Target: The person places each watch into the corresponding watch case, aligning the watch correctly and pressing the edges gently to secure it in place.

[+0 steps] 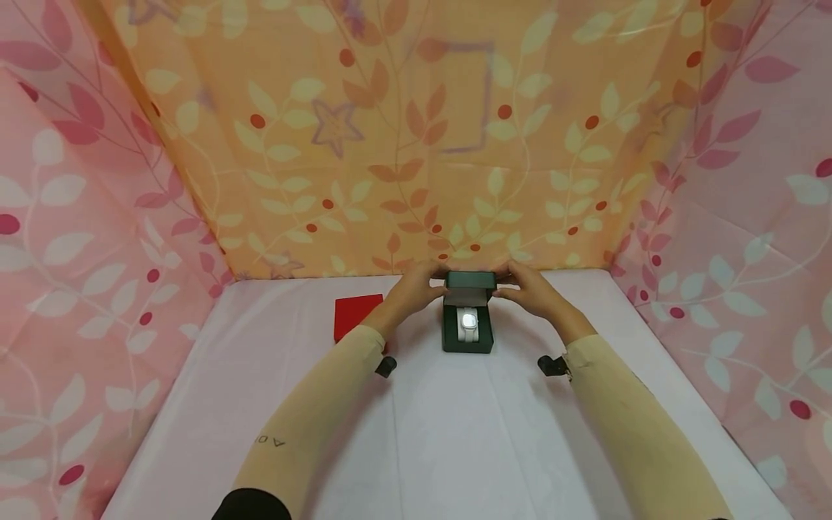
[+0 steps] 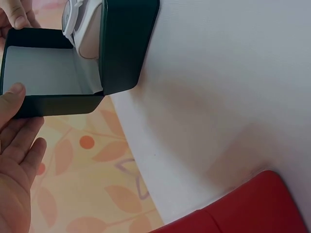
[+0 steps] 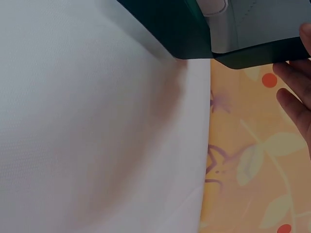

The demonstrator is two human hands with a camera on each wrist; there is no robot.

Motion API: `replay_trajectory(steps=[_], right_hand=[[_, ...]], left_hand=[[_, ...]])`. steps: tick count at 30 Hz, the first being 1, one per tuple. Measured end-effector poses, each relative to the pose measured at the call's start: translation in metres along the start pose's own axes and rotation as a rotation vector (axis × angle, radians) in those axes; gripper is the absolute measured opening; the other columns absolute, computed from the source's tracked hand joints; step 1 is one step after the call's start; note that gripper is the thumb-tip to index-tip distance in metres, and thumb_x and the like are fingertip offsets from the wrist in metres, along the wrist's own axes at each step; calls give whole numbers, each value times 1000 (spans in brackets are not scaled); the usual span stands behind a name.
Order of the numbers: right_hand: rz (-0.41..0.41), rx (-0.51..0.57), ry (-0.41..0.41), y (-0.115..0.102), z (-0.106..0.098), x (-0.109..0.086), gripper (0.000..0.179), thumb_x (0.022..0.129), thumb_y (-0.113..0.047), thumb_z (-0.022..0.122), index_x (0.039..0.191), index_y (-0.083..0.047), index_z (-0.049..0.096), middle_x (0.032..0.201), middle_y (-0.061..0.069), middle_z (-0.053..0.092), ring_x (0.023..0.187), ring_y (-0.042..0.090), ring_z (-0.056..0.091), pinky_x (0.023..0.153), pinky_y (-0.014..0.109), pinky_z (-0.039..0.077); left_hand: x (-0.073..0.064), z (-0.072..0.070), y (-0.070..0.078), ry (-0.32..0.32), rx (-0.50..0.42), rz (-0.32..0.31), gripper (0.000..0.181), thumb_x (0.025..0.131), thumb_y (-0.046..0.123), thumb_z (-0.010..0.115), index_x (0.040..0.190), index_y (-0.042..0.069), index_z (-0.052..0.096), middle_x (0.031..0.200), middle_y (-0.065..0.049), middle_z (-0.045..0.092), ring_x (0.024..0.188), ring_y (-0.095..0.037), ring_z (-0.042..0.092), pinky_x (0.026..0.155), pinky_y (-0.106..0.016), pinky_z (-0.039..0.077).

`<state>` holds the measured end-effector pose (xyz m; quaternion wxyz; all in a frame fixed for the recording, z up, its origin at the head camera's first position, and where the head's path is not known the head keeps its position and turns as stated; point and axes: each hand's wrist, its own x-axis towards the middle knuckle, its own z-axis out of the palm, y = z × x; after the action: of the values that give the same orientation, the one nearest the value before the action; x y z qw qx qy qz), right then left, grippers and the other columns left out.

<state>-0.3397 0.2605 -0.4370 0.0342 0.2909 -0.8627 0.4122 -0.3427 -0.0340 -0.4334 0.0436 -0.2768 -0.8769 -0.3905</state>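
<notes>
A dark green watch box (image 1: 468, 348) stands on the white cloth near the far edge, its hinged lid (image 1: 471, 280) raised. Inside sits a wristwatch (image 1: 469, 321) with a white strap, wrapped round a pale cushion. My left hand (image 1: 414, 290) holds the lid's left side; in the left wrist view the thumb lies on its rim and the fingers (image 2: 22, 138) on its outside. On the other side my right hand (image 1: 531, 292) pinches the lid between thumb and fingers (image 3: 293, 77). Pale grey lining (image 2: 43, 70) shows inside the lid.
A red box (image 1: 351, 315) lies left of the watch box, partly hidden behind my left forearm. Orange patterned cloth (image 1: 390, 144) hangs right behind the table's far edge. Pink patterned cloth (image 1: 734, 217) hangs along both sides.
</notes>
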Motion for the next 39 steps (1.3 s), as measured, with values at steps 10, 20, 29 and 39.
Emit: replay_trajectory(steps=[10, 20, 29, 39], right_hand=[[-29, -15, 8, -2, 0, -5, 36, 85, -3, 81, 117, -2, 64, 120, 16, 69, 116, 37, 68, 103, 53, 50], [-40, -63, 2, -6, 2, -15, 39, 82, -6, 85, 117, -6, 66, 114, 9, 65, 116, 32, 69, 105, 46, 49], [-66, -81, 19, -5, 7, -24, 42, 80, -7, 87, 117, -11, 68, 113, 6, 64, 114, 27, 68, 104, 42, 50], [-91, -84, 44, -3, 13, -29, 42, 80, -6, 87, 117, -12, 69, 121, 6, 70, 117, 28, 67, 105, 47, 50]], left_hand=[[-11, -2, 7, 0, 14, -2, 43, 88, 14, 82, 129, 13, 68, 122, -1, 72, 119, -18, 67, 107, -37, 50], [-19, 3, 5, 26, 82, 30, 42, 87, 15, 83, 127, 14, 70, 121, 0, 74, 118, -15, 62, 99, -29, 54], [-33, 9, 8, 24, 69, 37, 43, 88, 15, 82, 129, 13, 68, 124, -2, 72, 120, -22, 65, 99, -31, 55], [-40, 16, 6, 55, 114, 48, 45, 87, 15, 83, 130, 13, 68, 128, -2, 71, 122, -19, 65, 104, -35, 52]])
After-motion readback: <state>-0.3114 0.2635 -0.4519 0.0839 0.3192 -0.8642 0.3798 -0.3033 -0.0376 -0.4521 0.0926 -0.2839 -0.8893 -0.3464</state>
